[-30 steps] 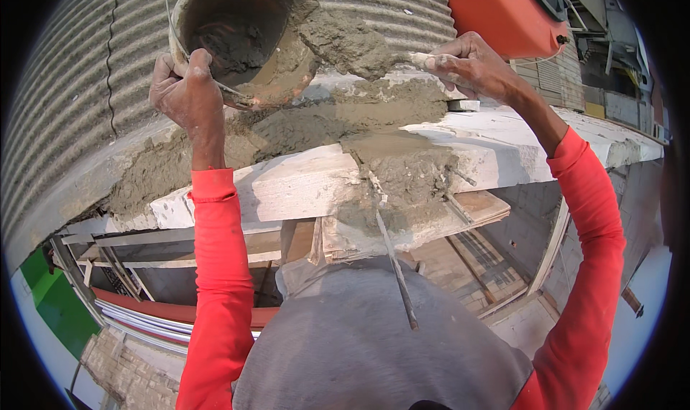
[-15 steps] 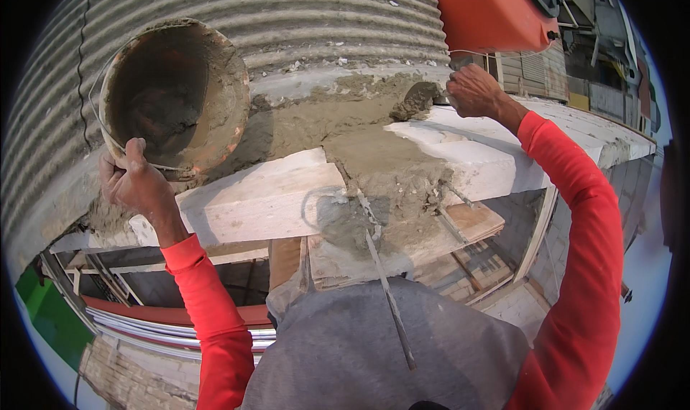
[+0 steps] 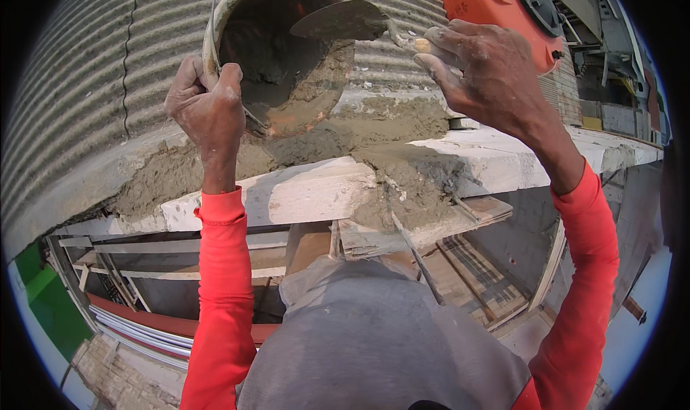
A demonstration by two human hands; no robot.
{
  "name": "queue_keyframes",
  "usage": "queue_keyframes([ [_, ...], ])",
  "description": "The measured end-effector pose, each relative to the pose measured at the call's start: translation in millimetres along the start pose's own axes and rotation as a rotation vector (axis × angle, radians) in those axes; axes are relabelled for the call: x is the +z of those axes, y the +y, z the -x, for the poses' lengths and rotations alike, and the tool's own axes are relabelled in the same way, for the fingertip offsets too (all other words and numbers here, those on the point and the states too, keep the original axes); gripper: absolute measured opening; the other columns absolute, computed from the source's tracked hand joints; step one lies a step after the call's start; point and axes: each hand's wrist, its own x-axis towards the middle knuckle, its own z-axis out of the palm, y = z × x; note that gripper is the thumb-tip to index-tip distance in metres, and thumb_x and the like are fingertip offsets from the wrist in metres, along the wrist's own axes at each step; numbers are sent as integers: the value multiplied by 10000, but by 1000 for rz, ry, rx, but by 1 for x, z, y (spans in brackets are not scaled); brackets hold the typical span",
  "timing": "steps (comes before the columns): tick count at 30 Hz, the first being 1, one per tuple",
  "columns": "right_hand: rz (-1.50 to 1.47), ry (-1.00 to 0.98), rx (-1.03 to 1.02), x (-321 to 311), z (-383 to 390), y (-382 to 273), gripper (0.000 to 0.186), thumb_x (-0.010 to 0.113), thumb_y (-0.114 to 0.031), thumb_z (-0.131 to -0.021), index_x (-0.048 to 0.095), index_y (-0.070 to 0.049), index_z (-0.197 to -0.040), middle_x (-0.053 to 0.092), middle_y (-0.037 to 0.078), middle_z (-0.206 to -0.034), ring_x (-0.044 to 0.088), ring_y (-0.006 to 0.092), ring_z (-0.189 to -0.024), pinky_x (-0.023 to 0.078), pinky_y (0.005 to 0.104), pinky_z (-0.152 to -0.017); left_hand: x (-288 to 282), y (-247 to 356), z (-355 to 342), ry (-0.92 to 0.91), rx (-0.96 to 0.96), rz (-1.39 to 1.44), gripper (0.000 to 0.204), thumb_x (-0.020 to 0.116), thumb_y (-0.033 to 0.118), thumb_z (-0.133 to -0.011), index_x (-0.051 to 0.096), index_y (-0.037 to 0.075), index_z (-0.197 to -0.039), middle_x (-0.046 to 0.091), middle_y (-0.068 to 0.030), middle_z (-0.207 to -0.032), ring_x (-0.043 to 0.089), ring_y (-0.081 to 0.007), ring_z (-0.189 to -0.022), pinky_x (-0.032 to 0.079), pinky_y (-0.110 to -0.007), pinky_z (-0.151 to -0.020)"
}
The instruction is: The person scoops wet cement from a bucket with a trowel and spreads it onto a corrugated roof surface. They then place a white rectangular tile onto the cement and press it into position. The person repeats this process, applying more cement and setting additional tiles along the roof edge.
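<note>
My left hand [image 3: 208, 112] is closed on the rim and wire handle of a mortar-caked bucket [image 3: 224, 22], which is tilted with its mouth toward me. Wet grey mortar coats the inside. In my right hand [image 3: 496, 68] is a trowel [image 3: 341, 20], gripped by its handle, the blade reaching across the bucket's mouth. Part of the handle is hidden by my fingers. Below the bucket, a rough bed of mortar [image 3: 309, 145] runs along the ledge, behind and between white blocks [image 3: 309, 198].
Corrugated roofing [image 3: 165, 72] rises behind the ledge, with an orange tank [image 3: 481, 0] at the far right. A thin rod [image 3: 417, 259] sticks out of the mortar toward me. Under the ledge are a wooden board [image 3: 431, 227] and a drop to lower framing.
My right hand has moved from the mortar at the right up to the bucket, and the trowel blade now shows at its mouth. The bucket and my left hand have shifted up and right in view.
</note>
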Motion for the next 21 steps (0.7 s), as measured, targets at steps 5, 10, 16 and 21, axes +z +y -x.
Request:
queue_keyframes([
  [5, 308, 155, 15, 29, -32, -61, 253, 730, -246, -953, 745, -78, -1141, 698, 53, -1018, 681, 253, -809, 562, 395, -660, 10, 49, -28, -193, 102, 159, 393, 695, -16, -760, 347, 101, -619, 347, 84, -608, 295, -26, -595, 248, -259, -530],
  [10, 351, 115, -74, 4, -6, -66, 306, 722, -191, -896, 731, -35, -1160, 685, 72, -1039, 667, 238, -866, 558, 381, -652, 3, 66, -47, -198, 161, 236, 392, 695, -22, -744, 345, 100, -616, 356, 79, -598, 306, -21, -576, 250, -251, -516],
  [16, 482, 304, -103, -2, -8, -62, 59, 677, -104, -814, 639, -71, -784, 623, 73, -783, 653, 232, -719, 519, 371, -582, 14, 81, -49, -196, 270, 258, 383, 682, -39, -731, 337, 89, -627, 326, 69, -603, 281, -31, -583, 226, -266, -517],
  [21, 251, 311, 103, -57, -12, -73, 88, 682, -93, -820, 624, -41, -779, 624, 131, -742, 666, 318, -680, 516, 432, -613, 14, 79, -48, -146, 305, 163, 401, 680, -50, -738, 329, 98, -612, 346, 83, -620, 293, -33, -604, 256, -249, -541],
])
